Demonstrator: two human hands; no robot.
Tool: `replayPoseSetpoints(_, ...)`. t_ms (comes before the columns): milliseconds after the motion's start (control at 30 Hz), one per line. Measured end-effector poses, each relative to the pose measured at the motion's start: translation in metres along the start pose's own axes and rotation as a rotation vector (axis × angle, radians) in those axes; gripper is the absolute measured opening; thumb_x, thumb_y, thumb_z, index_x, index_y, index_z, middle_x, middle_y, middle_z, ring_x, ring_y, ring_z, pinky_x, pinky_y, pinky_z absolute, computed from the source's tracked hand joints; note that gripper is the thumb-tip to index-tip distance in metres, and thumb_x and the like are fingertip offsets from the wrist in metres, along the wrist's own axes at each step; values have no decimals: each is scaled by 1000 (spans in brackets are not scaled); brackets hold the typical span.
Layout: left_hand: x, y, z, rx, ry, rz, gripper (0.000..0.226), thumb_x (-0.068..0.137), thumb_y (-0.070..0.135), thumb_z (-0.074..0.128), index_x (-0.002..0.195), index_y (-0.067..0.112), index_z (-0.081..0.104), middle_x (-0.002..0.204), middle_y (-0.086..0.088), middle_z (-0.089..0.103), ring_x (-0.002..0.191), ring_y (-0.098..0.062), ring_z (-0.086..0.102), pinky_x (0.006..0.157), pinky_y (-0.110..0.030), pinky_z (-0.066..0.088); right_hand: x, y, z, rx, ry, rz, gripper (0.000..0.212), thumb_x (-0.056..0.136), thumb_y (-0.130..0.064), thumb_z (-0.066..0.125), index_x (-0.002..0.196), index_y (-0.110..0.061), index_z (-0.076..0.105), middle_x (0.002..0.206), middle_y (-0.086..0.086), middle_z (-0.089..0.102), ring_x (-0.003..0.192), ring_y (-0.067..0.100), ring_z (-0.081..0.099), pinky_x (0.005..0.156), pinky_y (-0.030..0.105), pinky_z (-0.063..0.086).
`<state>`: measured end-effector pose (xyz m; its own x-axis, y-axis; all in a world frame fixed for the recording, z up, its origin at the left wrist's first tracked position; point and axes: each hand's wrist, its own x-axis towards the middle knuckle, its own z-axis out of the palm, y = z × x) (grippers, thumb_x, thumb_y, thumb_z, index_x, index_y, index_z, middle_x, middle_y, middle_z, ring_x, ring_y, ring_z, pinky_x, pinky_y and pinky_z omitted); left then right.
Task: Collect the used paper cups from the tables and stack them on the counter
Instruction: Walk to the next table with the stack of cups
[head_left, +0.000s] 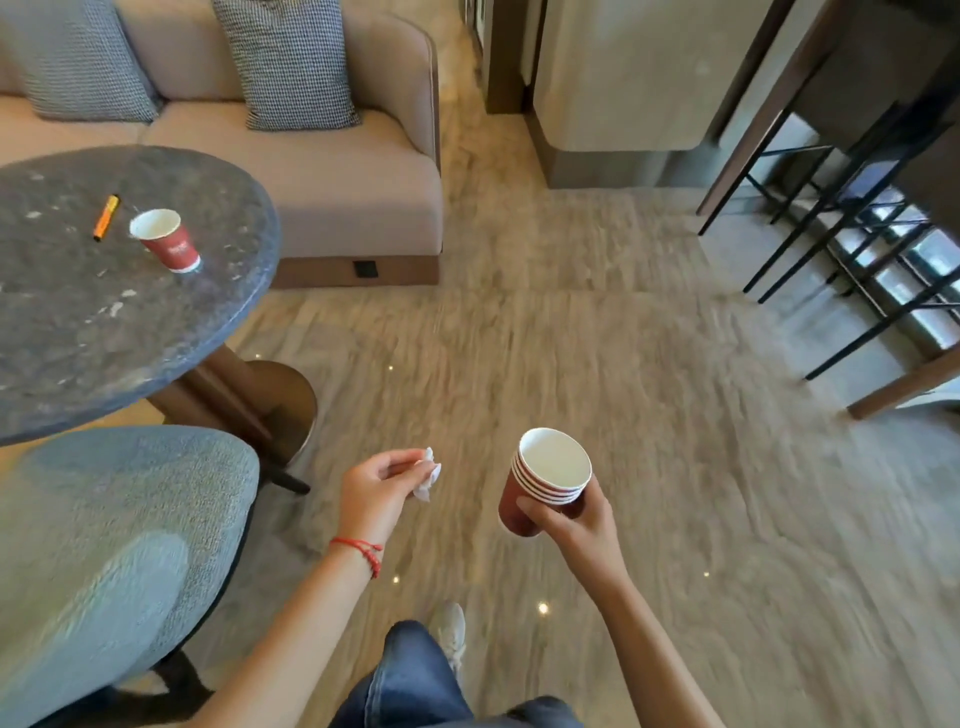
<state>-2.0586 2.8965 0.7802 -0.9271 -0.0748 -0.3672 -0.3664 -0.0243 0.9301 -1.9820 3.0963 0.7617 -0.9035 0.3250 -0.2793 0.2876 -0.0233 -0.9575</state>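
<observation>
The right hand reaches forward at waist height, fingers curled around a tilted stack of nested red paper cups. The left hand, its wrist wearing a red string bracelet, pinches a crumpled white tissue. Another red paper cup stands on the round dark stone table beside an orange marker.
</observation>
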Motion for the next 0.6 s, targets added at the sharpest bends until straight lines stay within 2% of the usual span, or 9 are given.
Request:
replayPoseSetpoints(133, 63, 24, 12, 0, 6, 1, 11, 77, -1, 71, 86, 5, 70, 54, 5, 68, 57, -2, 66, 59, -13, 54, 62, -18, 9, 4, 14, -3, 55, 69, -7, 81, 117, -20, 56, 106, -5, 69, 97, 3, 65, 79, 17, 50)
replayPoseSetpoints(267, 114, 36, 28, -16, 59, -8, 12, 76, 0, 72, 86, 7, 71, 62, 1, 71, 58, -3, 67, 56, -12, 52, 121, -26, 11, -13, 3, 11, 55, 69, -7, 82, 117, -20, 57, 104, -6, 70, 99, 6, 65, 78, 17, 51)
replayPoseSetpoints(367, 156, 44, 43, -10, 98, -14, 13, 75, 3, 73, 87, 9, 71, 71, -3, 71, 60, -3, 67, 58, -13, 53, 174, -37, 10, -36, -30, 5, 57, 68, -10, 83, 117, -22, 57, 105, -7, 70, 100, 7, 65, 79, 20, 50)
replayPoseSetpoints(600, 241, 83, 78, -61, 210, 25, 10, 75, 6, 74, 81, 14, 72, 61, 4, 72, 62, -5, 68, 62, -15, 55, 303, -86, 16, -102, -154, -23, 61, 67, -17, 84, 120, -24, 54, 110, -7, 67, 105, 10, 62, 93, 35, 50)
